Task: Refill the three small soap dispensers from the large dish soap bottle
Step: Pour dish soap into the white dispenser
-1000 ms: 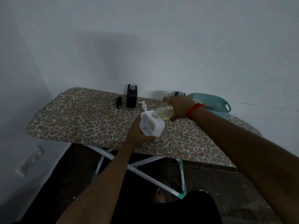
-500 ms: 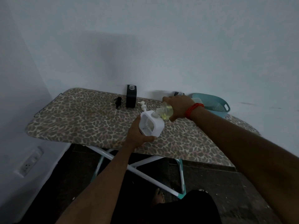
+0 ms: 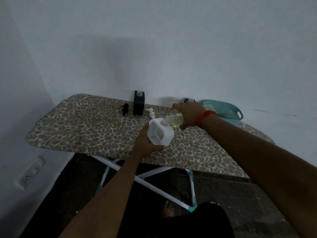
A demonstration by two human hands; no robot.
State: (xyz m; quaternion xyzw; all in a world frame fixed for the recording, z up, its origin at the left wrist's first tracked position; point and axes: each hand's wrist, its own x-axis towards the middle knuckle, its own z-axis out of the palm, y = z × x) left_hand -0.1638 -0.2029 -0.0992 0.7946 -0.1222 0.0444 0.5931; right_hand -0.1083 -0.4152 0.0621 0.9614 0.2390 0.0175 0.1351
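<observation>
My left hand (image 3: 147, 143) grips a white square soap dispenser (image 3: 160, 133), tilted, above the leopard-print ironing board (image 3: 85, 127). My right hand (image 3: 190, 114) holds the large dish soap bottle (image 3: 174, 119) with yellow liquid, tipped so its neck meets the white dispenser's opening. A black dispenser (image 3: 138, 105) stands uncapped at the board's far edge. Another black dispenser (image 3: 188, 100) peeks out behind my right hand, mostly hidden. A black pump head (image 3: 124, 109) and a white pump head (image 3: 151, 113) lie on the board.
A teal plastic basket (image 3: 228, 111) sits at the far right of the board against the wall. The board's white and teal legs (image 3: 154, 179) cross below. A wall socket (image 3: 31, 172) is low on the left. My bare foot (image 3: 167, 210) is on the dark floor.
Both hands hold nearly the same pose; the bottle stays tipped into the white dispenser. The view has barely shifted.
</observation>
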